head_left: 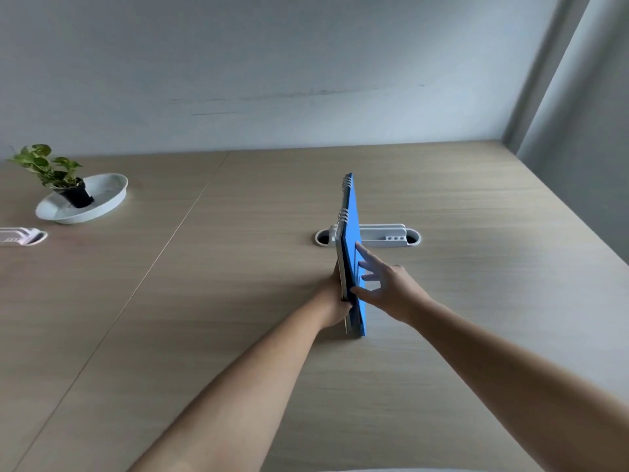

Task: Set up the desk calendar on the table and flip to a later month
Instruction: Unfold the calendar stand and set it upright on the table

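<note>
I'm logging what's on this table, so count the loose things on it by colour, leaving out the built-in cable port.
Blue: 1, the desk calendar
White: 1, the dish
Green with black pot: 1, the plant
Pale pink: 1, the small holder
Total: 4

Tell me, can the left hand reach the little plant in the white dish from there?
Probably not right away. The left hand is gripping the blue calendar mid-table, and the plant in its dish sits far off to the left. Nothing blocks the path, but it would have to let go and stretch far.
</note>
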`<state>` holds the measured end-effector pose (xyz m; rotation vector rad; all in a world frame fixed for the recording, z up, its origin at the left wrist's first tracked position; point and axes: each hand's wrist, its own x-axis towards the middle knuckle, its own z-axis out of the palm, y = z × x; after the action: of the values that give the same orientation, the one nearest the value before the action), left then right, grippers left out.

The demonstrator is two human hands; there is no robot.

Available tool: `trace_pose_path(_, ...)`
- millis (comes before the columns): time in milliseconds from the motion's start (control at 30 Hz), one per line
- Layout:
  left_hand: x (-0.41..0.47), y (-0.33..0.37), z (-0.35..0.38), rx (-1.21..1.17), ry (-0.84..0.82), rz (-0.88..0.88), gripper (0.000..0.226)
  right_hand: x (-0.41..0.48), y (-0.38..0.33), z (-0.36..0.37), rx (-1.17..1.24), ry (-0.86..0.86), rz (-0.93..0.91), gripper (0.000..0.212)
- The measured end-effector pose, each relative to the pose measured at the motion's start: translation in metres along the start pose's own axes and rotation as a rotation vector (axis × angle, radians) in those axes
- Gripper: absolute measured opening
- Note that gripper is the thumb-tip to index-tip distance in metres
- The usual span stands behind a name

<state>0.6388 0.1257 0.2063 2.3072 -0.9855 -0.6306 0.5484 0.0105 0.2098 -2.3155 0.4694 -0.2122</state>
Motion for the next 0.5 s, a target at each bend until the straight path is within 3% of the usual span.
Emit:
trace_pose_path(167,0.012,-0.002,-0.005,0.178,0.023,-0.054,0.092,0.001,0.019,-0.019,-0.120,0.059,0.016,0.084)
trace_pose_path(333,0.011,-0.017,-0.009,0.274,0.013,-0.151,0.072,-0.004,0.036,-0.031,-0.184,0.052,0.031,0.068)
trace_pose_path(500,0.019,-0.010,-0.016,0.285,0.014,-0.118,0.093,0.002,0.042,-0.031,-0.233,0.053,0.055,0.056)
